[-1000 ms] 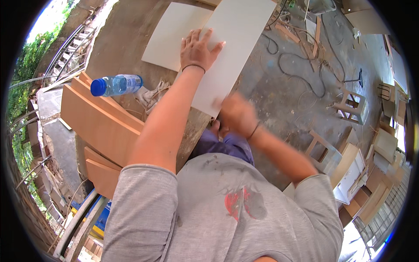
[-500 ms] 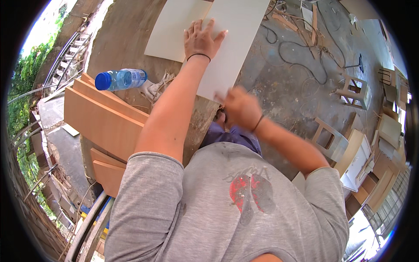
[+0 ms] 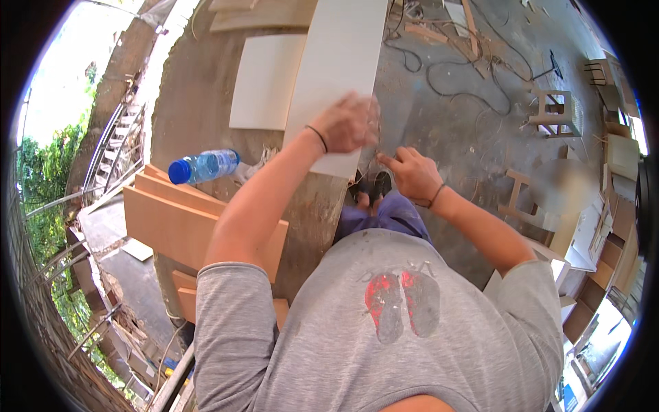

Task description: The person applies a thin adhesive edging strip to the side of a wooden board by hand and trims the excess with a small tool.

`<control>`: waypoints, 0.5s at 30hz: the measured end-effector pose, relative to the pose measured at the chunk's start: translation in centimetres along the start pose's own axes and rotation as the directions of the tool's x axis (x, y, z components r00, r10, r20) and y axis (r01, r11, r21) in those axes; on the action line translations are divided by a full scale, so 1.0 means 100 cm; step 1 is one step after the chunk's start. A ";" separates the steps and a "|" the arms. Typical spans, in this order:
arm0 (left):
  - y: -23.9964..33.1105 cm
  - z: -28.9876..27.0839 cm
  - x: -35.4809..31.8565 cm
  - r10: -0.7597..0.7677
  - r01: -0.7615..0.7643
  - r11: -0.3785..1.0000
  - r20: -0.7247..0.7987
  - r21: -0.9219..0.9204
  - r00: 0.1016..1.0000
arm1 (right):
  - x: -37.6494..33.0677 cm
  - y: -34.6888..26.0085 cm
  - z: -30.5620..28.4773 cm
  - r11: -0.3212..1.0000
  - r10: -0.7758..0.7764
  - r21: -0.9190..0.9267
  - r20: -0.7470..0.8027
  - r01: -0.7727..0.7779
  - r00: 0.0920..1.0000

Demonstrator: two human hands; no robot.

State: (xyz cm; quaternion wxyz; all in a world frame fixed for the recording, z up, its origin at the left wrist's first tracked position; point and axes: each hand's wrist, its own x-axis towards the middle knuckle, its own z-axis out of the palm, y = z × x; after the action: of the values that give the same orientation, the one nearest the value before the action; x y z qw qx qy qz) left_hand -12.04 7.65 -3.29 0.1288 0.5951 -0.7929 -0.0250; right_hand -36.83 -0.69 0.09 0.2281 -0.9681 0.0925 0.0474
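Note:
A long white board [image 3: 340,58] lies on the worktable [image 3: 192,89], its right edge at the table's side. Against its left side rests a smaller white panel [image 3: 264,86]. My left hand [image 3: 349,123] is over the near part of the long board, close to its right edge; its fingers are smeared by motion. Just off the board's near right corner, my right hand [image 3: 415,177] is closed, thumb and forefinger toward the board. What it holds, if anything, is too small to make out.
A clear plastic bottle with a blue cap [image 3: 206,167] lies left, beside a crumpled pale cloth [image 3: 257,168]. Brown wooden boards [image 3: 175,220] are stacked nearer. On the floor at right are a black cable [image 3: 446,82], a stool [image 3: 556,113], wood scraps and cabinet pieces.
My left hand has lifted from lying spread on the boards and moved right, toward the long board's edge. My right hand has shifted slightly right and away from the corner. The view has shifted.

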 end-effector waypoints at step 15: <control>0.019 -0.030 0.105 0.120 -0.145 0.989 0.424 0.027 0.898 | -0.068 0.046 0.000 0.753 0.584 0.497 -0.203 -0.431 0.786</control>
State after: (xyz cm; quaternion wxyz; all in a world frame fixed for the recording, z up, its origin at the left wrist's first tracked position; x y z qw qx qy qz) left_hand -15.86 -1.45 1.78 -0.0614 0.5237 -0.8411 -0.1208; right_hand -44.43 -3.69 -0.96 0.3908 -0.8234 0.4028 -0.0838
